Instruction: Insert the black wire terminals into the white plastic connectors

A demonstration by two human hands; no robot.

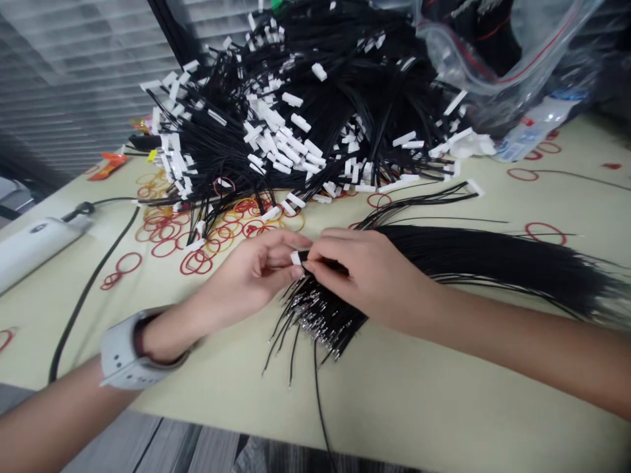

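Observation:
Between the fingertips of my left hand [266, 266] is a small white connector housing [296, 257], pinched at its sides. My right hand [365, 266] meets it from the right, thumb and forefinger closed on thin black wire at the housing's edge. How far the wire sits in the housing is hidden by the fingers. Under my right hand lies a thick bundle of black wires [483, 253], its bare metal-tipped ends [320, 312] fanned out toward me. A few single wires stick out from the bundle, and one hangs over the table's front edge.
A large heap of black cables with white connectors [283, 141] covers the back of the table [444, 401]. Red and yellow rubber bands [165, 226] lie scattered before it. A white power strip [44, 246] is at left, a clear plastic bag [532, 72] at back right.

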